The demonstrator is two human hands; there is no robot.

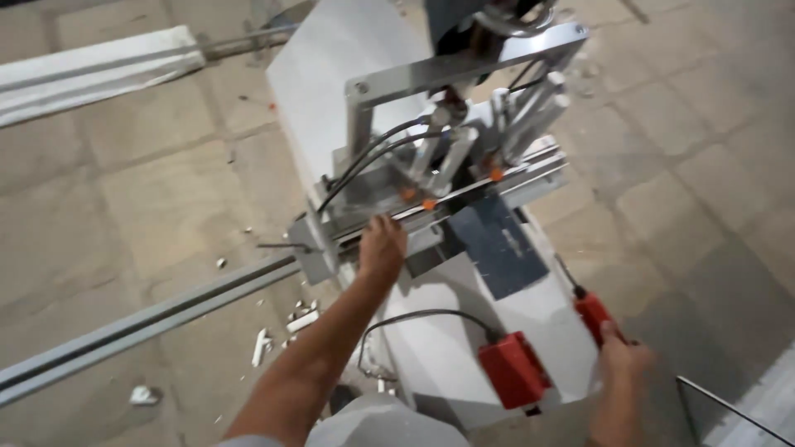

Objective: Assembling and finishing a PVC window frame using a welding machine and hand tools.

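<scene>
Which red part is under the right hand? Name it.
The slim red lever handle at the machine's right edge, gripped by the right hand; the bigger red box has a cable and lies untouched.

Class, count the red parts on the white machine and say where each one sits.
2. A red box sits on the machine's near edge; a red handle is held in the right hand. Others may be hidden.

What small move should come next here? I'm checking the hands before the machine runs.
Probably hold steady and press the long grey profile firmly against the machine's clamp bed: the left hand rests there, and the right hand grips the red-handled lever.
</scene>
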